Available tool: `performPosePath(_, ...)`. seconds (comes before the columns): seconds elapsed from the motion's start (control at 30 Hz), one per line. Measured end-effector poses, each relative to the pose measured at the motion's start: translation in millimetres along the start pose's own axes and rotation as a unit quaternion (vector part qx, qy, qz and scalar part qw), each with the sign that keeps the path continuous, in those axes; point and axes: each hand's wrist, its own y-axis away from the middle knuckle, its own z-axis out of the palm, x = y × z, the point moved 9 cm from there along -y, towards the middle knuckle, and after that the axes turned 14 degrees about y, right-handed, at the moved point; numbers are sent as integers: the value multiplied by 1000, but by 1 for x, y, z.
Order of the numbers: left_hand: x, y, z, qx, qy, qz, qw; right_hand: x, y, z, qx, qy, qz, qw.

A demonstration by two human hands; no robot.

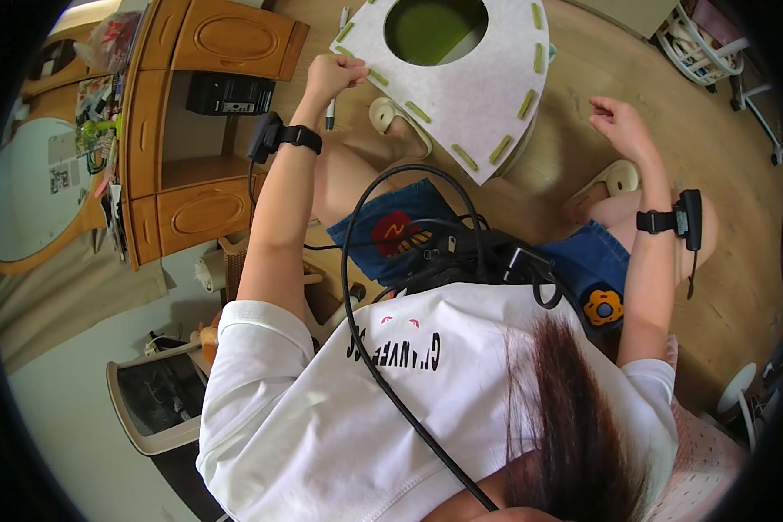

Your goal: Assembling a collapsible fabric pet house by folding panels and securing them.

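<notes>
A white, felt-like sheet (461, 103) with a large round hole lies in front of me, tapering to a point towards me. Short green strips (418, 111) are spaced along its border. Through the hole a green surface (431, 33) shows. My left hand (332, 76) is closed at the sheet's left edge, its fingertips beside one strip; what it pinches, if anything, is too small to make out. To the right of the sheet, my right hand (622, 126) is raised and apart from it, fingers loosely bent, with nothing visible in them.
A wooden desk (148, 130) with a black computer case (230, 94) stands at left. A white pen-like stick (330, 115) shows below my left hand. My slippers (619, 178) are on the wooden floor. A white basket (700, 48) is at far right. A black cable (348, 261) loops over my lap.
</notes>
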Motion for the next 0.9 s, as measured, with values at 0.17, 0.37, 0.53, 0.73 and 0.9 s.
performPosePath(0.17, 9, -2, 13, -19, -132, 58, 989, 0, 0, 1, -10, 3, -3, 1000)
performPosePath(0.37, 29, 7, 26, 0, -233, 111, 966, -4, 4, -3, 5, -4, -5, 1000)
performPosePath(0.53, 31, 6, 39, -46, -284, 119, 950, 3, 4, 1, 2, -16, 1, 1000)
performPosePath(0.73, 26, 3, 56, -47, -321, 116, 939, -2, 3, 2, -18, 4, -3, 1000)
performPosePath(0.9, 32, 52, 106, -169, -92, 42, 980, -7, 5, -1, -5, 1, -16, 1000)
